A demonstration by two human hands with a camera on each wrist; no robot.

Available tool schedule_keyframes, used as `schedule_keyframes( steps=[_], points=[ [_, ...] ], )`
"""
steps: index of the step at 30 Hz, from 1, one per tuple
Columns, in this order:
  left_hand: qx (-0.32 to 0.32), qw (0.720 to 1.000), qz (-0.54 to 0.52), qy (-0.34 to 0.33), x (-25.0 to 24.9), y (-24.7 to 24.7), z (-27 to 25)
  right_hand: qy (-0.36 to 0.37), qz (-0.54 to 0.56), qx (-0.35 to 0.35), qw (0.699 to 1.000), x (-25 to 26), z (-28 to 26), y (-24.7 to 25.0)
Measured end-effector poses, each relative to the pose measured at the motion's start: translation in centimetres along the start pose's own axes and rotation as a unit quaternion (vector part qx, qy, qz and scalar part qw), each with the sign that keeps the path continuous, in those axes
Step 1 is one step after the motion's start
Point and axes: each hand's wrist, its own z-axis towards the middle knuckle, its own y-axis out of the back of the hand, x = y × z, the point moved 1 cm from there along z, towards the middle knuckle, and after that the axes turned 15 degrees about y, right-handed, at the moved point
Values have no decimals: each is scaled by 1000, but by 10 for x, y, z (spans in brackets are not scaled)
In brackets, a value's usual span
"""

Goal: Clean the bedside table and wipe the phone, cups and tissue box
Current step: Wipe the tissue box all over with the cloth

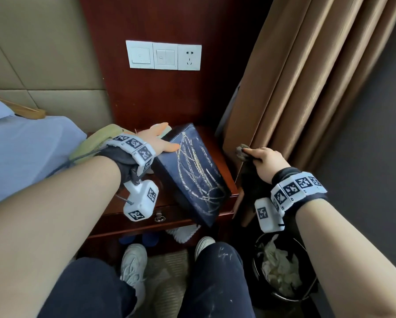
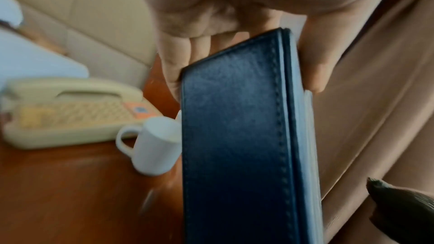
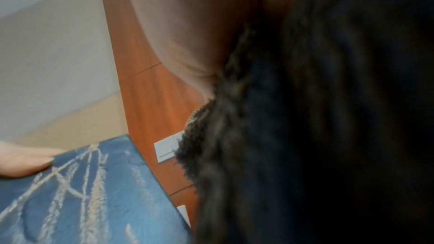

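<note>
I see the dark blue tissue box (image 1: 193,171), leather-look with pale line pattern, tilted over the bedside table (image 1: 217,145), long axis running away from me; my left hand (image 1: 156,140) clasps its far end; my right hand (image 1: 264,160) clutches a dark cloth (image 1: 241,151).

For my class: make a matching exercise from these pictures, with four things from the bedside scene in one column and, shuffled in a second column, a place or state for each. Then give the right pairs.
Things:
1. tissue box
2. dark cloth
3. white cup
4. telephone

Places or states:
A. standing on the bedside table beside the telephone
B. tilted up, gripped by the left hand
C. at the table's bed side, handset on its cradle
D. bunched in the right hand near the curtain

Pairs: 1-B, 2-D, 3-A, 4-C
</note>
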Motion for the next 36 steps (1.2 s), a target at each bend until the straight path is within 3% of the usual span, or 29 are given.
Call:
schedule_keyframes(
  steps=[4, 9, 12, 20, 31, 33, 36],
  points=[
    [41, 995, -65, 56, 5, -32, 8, -59, -3, 11, 998, -15, -16, -7],
    [36, 990, -111, 81, 24, -63, 12, -118, -17, 89, 989, -25, -41, -37],
    [71, 982, -160, 75, 39, -75, 16, -127, 3, 115, 985, -28, -44, -56],
    [117, 959, -219, 135, 65, -123, 37, -154, 76, 70, 983, -28, -36, -83],
    [78, 973, -128, 174, 79, -105, 42, -76, 158, 26, 984, -12, -14, -100],
    [81, 977, -112, 163, 81, -103, 40, -67, 163, 29, 984, -9, -15, -99],
    [31, 992, -40, 119, 80, -103, 38, -82, 197, 6, 977, -11, -18, -90]
  ],
)
